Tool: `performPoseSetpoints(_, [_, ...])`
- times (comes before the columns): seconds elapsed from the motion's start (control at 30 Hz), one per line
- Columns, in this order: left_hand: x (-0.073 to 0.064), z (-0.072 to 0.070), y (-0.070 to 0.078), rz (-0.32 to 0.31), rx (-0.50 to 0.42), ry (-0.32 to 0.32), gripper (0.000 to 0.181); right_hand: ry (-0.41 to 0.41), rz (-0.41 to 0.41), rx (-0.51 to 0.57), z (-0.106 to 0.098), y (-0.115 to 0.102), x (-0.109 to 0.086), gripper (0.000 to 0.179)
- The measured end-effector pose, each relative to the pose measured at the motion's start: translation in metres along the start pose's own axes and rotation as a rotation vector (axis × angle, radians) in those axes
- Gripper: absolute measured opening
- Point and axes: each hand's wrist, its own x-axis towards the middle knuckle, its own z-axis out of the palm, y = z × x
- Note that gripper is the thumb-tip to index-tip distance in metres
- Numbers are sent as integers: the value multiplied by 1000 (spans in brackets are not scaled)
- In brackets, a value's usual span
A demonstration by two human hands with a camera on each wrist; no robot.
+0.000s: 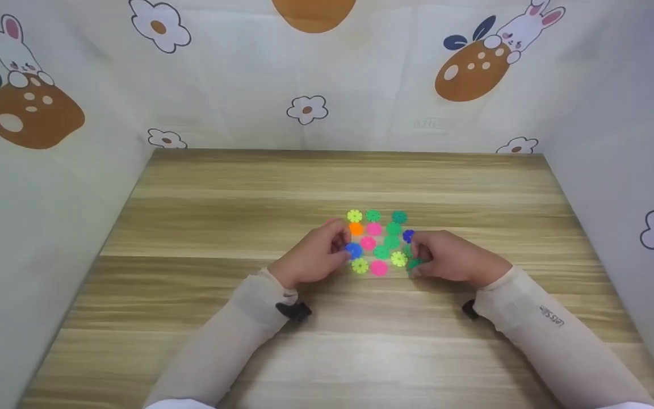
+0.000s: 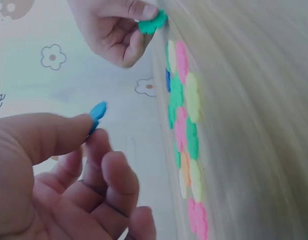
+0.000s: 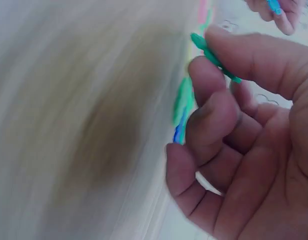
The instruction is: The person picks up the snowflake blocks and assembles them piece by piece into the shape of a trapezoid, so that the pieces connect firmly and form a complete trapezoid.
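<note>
Between thumb and forefinger, my left hand (image 1: 315, 254) pinches a blue notched plastic disc (image 2: 98, 115), lifted above the table in the left wrist view. My right hand (image 1: 453, 258) pinches a green notched disc (image 3: 214, 56) the same way, its other fingers curled loosely. Between the two hands several flower-shaped discs lie flat on the table, among them a pink disc (image 1: 378, 268), an orange disc (image 1: 356, 229), a yellow disc (image 1: 354, 216) and a teal disc (image 1: 399, 217). A dark blue disc (image 1: 408, 236) lies beside the right fingers, partly hidden by them.
The wood-grain table (image 1: 219, 187) is walled on the left, back and right by a pale printed cloth (image 1: 236, 74) with rabbits and flowers. Pale sleeves cover both forearms, and a dark strap end (image 1: 294, 311) sticks out at the left wrist.
</note>
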Motion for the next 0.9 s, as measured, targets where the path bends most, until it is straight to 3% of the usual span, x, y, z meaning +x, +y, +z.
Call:
performPoseSetpoints(0.2, [1,6,9,15,-118,89,13,107,-38,263,1,-16,-1,28])
performPoseSetpoints(0.53, [-1,16,19,84,-174,118,12,214,-132,467,9,-29,-3,25])
performPoseSetpoints(0.9, [-5,26,16,128,-187,153,12,182,-180,657,20,-34,-4,37])
